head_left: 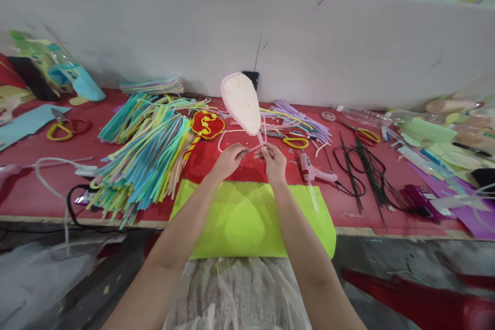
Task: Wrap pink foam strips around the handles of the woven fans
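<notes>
A cream oval paddle shape (pixel 242 100) with a fuzzy pink edge stands up in front of me on a short pink stem. At the base of that stem, my right hand (pixel 274 162) is closed, pinching the wrapped part. My left hand (pixel 230 161) is closed on a pink pipe cleaner (pixel 253 149) that runs across to the stem, and its loose length curves off to the left. Beneath both hands lie a red sheet (pixel 209 160) and a lime-green sheet (pixel 243 221). A red and yellow pipe-cleaner piece (pixel 208 125) rests to the left.
Bundled pastel pipe cleaners (pixel 143 160) fill the left side; purple ones (pixel 303 118) lie behind. Yellow-handled scissors (pixel 296 140) and a pink glue gun (pixel 315 171) sit right of my hands. Farther right are green wires (pixel 369 175). A phone (pixel 251 78) leans against the wall.
</notes>
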A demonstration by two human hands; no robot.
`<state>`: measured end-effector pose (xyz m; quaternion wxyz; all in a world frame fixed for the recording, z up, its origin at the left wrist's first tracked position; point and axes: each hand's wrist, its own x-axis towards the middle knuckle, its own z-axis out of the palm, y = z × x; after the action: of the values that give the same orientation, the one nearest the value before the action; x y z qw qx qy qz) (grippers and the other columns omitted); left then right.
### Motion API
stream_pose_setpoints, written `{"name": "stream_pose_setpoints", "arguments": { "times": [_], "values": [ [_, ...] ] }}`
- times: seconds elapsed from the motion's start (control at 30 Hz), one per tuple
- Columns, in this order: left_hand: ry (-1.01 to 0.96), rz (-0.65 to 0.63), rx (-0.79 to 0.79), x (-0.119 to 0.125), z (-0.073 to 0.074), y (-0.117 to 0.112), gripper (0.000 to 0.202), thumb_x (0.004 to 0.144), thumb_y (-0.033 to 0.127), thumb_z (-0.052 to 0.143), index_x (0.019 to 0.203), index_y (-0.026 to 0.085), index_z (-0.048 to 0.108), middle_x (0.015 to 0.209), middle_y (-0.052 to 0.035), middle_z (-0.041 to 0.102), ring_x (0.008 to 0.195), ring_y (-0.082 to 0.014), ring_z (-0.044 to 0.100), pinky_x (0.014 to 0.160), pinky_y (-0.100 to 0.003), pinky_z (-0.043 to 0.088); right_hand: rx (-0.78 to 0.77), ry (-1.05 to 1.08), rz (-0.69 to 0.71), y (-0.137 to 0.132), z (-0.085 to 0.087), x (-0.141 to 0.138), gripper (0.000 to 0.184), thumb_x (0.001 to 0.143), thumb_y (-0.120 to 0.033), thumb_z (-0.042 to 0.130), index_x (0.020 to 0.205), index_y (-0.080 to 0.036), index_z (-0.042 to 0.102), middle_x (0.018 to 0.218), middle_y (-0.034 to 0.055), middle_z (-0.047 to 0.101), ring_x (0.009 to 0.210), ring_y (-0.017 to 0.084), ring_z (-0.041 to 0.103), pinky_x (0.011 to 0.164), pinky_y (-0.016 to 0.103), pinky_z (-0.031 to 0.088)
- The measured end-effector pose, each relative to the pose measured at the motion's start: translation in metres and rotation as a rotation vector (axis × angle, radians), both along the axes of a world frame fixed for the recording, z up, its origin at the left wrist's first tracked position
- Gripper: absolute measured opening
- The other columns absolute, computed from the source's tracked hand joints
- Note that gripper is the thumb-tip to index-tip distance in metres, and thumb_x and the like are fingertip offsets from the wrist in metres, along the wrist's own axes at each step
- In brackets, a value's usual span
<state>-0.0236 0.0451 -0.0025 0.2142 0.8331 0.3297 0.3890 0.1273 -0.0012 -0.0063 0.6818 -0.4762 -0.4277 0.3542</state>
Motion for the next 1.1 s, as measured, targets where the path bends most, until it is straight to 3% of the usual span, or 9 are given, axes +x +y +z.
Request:
{"name": "stream_pose_setpoints", "arguments": {
  "times": [0.23, 0.4, 0.63, 0.8, 0.97, 1.1],
  "values": [
    [0.04, -0.013, -0.05, -0.001, -0.002, 0.003, 0.019, 0.082, 0.014, 0.047, 0.094, 0.015, 0.062, 0.094, -0.0077, 0.066, 0.089, -0.0173, 0.06, 0.083, -0.033, 0.047, 0.014, -0.014, 0.02, 0.0, -0.001, -0.001, 0.026, 0.075, -0.037, 0.059, 0.093, -0.018, 0.058, 0.069, 0.0015, 0.068, 0.06, 0.013, 0.063, 0.054, 0.024, 0.046],
    [-0.014, -0.047, -0.081, 0.0, 0.002, -0.003, 0.019, 0.084, 0.024, 0.048, 0.096, 0.017, 0.061, 0.098, -0.0079, 0.066, 0.091, -0.0171, 0.061, 0.083, -0.032, 0.046, 0.003, -0.036, 0.033, 0.0, -0.001, -0.001, 0.026, 0.076, -0.038, 0.057, 0.093, -0.019, 0.056, 0.068, 0.0016, 0.068, 0.06, 0.013, 0.063, 0.054, 0.025, 0.046],
    [-0.008, -0.073, -0.21, 0.003, 0.004, -0.006, 0.031, 0.088, 0.032, 0.04, 0.072, 0.016, 0.062, 0.065, -0.0014, 0.062, 0.061, -0.0123, 0.057, 0.061, -0.023, 0.044, 0.017, -0.014, 0.107, -0.002, -0.002, 0.0, 0.023, 0.075, -0.036, 0.059, 0.091, -0.019, 0.058, 0.07, 0.0006, 0.069, 0.058, 0.012, 0.063, 0.055, 0.024, 0.047],
    [-0.129, -0.079, -0.275, 0.005, 0.003, -0.005, 0.023, 0.083, 0.033, 0.048, 0.077, 0.018, 0.065, 0.072, -0.0007, 0.066, 0.066, -0.0128, 0.058, 0.063, -0.023, 0.045, 0.009, -0.015, 0.178, -0.003, 0.001, -0.001, 0.035, 0.075, -0.037, 0.059, 0.106, -0.02, 0.057, 0.069, -0.0009, 0.067, 0.057, 0.012, 0.062, 0.057, 0.026, 0.05],
    [-0.259, 0.033, -0.186, 0.005, 0.006, -0.008, 0.021, 0.079, 0.035, 0.054, 0.08, 0.019, 0.068, 0.073, -0.0014, 0.066, 0.065, -0.0125, 0.057, 0.06, -0.023, 0.043, 0.003, 0.014, 0.251, -0.004, -0.001, 0.003, 0.045, 0.072, -0.041, 0.062, 0.112, -0.022, 0.055, 0.065, -0.0022, 0.065, 0.052, 0.011, 0.058, 0.054, 0.026, 0.049],
    [-0.337, 0.168, 0.044, 0.001, 0.009, -0.015, 0.021, 0.083, 0.035, 0.051, 0.087, 0.022, 0.068, 0.08, -0.0027, 0.066, 0.075, -0.0137, 0.058, 0.071, -0.027, 0.043, -0.005, 0.043, 0.338, -0.005, -0.004, 0.008, 0.051, 0.069, -0.052, 0.061, 0.109, -0.022, 0.056, 0.058, -0.0032, 0.06, 0.045, 0.009, 0.051, 0.047, 0.023, 0.043]
  ]
}}
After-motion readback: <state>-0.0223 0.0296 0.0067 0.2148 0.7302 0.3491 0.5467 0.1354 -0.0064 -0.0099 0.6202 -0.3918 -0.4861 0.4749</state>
